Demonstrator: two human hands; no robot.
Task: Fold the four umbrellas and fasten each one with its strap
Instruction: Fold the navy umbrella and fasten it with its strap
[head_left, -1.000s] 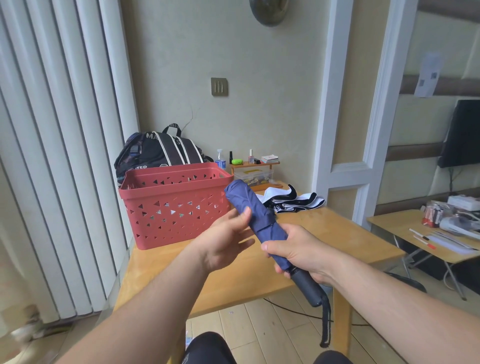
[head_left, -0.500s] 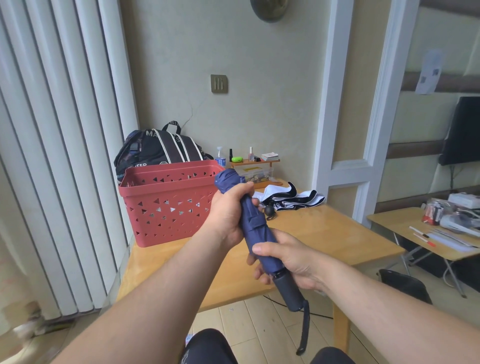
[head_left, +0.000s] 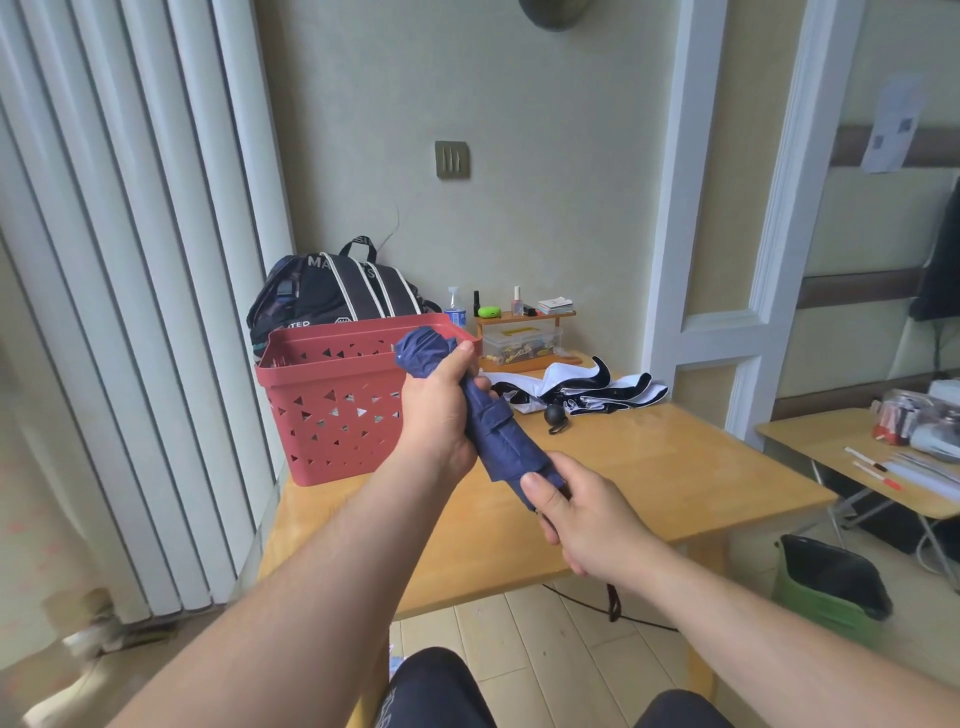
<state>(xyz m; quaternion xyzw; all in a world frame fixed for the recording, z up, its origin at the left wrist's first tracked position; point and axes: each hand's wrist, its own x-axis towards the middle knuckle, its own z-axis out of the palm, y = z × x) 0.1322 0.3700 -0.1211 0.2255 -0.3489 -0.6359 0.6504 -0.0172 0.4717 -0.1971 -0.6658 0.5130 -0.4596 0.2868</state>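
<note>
Two hands — the left hand (head_left: 441, 410) and the right hand (head_left: 592, 525). Two umbrellas: one blue umbrella (head_left: 498, 441) in front of the basket (head_left: 332, 415), one black-and-white umbrella (head_left: 587, 389) to its right. One red basket. One backpack (head_left: 332, 291) behind the basket. Two tables — the big table (head_left: 649, 483) under the basket, and a small table (head_left: 831, 452) far to the right. One green bin (head_left: 831, 592).
</note>
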